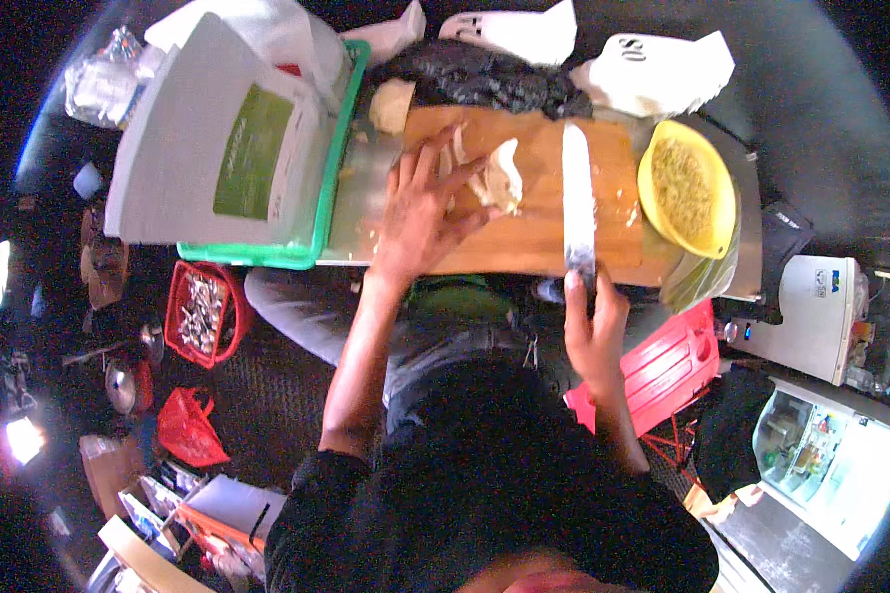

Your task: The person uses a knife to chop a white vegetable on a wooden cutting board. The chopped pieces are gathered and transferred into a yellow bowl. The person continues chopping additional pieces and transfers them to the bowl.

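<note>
My left hand (423,204) is spread over a wooden cutting board (534,237), its fingers apart. Its fingertips touch or nearly touch pale, thick slices of food (506,178), which look like mushroom; their kind is not certain. Part of the slices lies hidden under the fingers. At the board's near edge, my right hand (597,319) grips the handle of a broad-bladed kitchen knife (578,193). The blade lies over the board, pointing away from me and apart from the slices. Small pale crumbs are scattered to the blade's right.
A yellow plastic bowl (725,185) of chopped food stands right of the board. On the left, a white box (170,163) sits in a green tray (248,254). Behind the board lies a black plastic bag (482,78). A red basket (237,337) stands lower left.
</note>
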`<state>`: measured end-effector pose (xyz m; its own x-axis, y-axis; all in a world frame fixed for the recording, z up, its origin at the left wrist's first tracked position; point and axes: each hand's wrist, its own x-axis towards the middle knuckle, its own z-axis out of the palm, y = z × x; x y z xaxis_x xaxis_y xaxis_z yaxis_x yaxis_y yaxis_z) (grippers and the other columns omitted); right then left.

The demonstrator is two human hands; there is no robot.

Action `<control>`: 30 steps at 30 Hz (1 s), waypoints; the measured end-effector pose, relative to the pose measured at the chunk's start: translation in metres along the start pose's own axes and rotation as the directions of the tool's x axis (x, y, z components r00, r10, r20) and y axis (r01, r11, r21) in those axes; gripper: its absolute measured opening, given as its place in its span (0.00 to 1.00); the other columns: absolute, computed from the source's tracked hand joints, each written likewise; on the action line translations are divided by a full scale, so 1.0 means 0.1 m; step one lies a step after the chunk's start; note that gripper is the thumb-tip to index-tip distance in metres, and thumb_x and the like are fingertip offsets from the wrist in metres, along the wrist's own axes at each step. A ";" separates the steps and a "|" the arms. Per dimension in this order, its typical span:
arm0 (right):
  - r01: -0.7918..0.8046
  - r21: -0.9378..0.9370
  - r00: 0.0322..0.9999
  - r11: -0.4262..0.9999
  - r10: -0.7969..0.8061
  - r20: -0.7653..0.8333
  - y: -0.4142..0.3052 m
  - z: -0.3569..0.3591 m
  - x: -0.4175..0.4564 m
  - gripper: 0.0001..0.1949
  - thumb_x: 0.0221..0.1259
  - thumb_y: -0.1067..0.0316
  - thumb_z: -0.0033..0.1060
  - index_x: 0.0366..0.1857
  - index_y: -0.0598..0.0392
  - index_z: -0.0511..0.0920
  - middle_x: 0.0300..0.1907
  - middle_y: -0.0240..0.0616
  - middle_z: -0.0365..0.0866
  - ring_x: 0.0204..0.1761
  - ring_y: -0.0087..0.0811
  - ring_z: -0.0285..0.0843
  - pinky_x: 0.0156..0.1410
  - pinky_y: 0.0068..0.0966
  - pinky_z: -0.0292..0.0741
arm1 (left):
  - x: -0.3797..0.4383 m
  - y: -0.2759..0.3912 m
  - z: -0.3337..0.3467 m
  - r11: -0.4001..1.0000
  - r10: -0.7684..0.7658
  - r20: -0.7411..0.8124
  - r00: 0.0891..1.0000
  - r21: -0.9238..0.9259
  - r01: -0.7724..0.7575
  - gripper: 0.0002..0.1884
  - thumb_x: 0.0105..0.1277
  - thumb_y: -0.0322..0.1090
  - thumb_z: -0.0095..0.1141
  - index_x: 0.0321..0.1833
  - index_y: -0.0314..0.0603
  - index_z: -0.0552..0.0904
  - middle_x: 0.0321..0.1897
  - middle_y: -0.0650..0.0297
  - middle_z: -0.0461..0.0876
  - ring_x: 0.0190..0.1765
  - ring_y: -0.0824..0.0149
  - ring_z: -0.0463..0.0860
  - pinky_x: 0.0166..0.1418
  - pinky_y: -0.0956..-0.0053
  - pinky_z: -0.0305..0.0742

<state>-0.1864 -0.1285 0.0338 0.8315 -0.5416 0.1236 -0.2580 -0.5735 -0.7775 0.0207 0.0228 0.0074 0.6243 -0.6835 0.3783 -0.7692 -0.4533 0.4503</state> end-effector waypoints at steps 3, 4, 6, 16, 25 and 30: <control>0.019 0.014 1.000 1.000 -0.019 -0.003 -0.04 0.04 0.08 0.13 0.77 0.61 0.57 0.42 0.63 0.79 0.31 0.55 0.84 0.32 0.57 0.85 0.37 0.43 0.76 | -0.06 -0.14 0.13 1.000 0.015 -0.040 0.999 -0.006 -0.015 0.27 0.61 0.46 0.71 0.64 0.53 0.84 0.71 0.54 0.72 0.73 0.47 0.68 0.74 0.48 0.64; 0.133 0.074 0.988 0.988 -0.126 -0.084 -0.04 0.09 0.13 0.12 0.77 0.61 0.57 0.41 0.61 0.78 0.30 0.52 0.83 0.31 0.55 0.84 0.37 0.43 0.75 | -0.05 -0.20 0.18 0.998 0.008 -0.060 0.998 -0.061 -0.011 0.24 0.61 0.43 0.71 0.61 0.51 0.85 0.70 0.54 0.73 0.72 0.48 0.70 0.74 0.50 0.65; 0.095 0.044 0.995 0.994 -0.094 -0.040 0.00 0.09 0.16 0.11 0.77 0.61 0.58 0.41 0.60 0.78 0.29 0.52 0.83 0.30 0.54 0.84 0.36 0.42 0.74 | -0.03 -0.27 0.24 0.986 -0.008 -0.105 0.994 -0.164 -0.009 0.18 0.62 0.38 0.70 0.55 0.46 0.86 0.67 0.54 0.77 0.69 0.49 0.75 0.72 0.54 0.69; 0.189 0.127 0.972 0.974 -0.204 0.114 -0.26 0.01 0.36 0.15 0.74 0.55 0.62 0.33 0.54 0.75 0.20 0.45 0.79 0.22 0.50 0.81 0.30 0.42 0.71 | -0.05 -0.25 0.24 0.952 -0.053 -0.218 0.974 -0.306 -0.017 0.08 0.62 0.26 0.68 0.44 0.37 0.88 0.53 0.51 0.87 0.61 0.50 0.84 0.66 0.59 0.78; 0.175 0.161 0.979 0.971 -0.189 0.073 -0.06 -0.11 0.36 0.10 0.74 0.65 0.63 0.33 0.58 0.77 0.18 0.25 0.64 0.22 0.15 0.57 0.26 0.24 0.56 | -0.03 -0.22 0.23 0.941 -0.074 -0.173 0.982 -0.337 0.012 0.09 0.62 0.27 0.69 0.45 0.38 0.89 0.49 0.56 0.89 0.60 0.53 0.85 0.67 0.62 0.77; 0.103 0.117 0.990 0.988 -0.113 0.082 -0.04 -0.25 0.34 0.14 0.73 0.56 0.64 0.36 0.57 0.79 0.21 0.44 0.81 0.22 0.40 0.82 0.30 0.36 0.72 | -0.02 -0.23 0.20 0.943 -0.091 -0.148 0.985 -0.330 0.038 0.10 0.62 0.29 0.70 0.46 0.39 0.90 0.50 0.56 0.89 0.60 0.53 0.84 0.67 0.61 0.76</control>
<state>-0.1693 -0.1605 0.0566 0.8927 -0.4212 0.1600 -0.1113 -0.5503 -0.8275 0.0343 0.0234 -0.0205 0.7051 -0.5471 0.4511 -0.6569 -0.2646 0.7060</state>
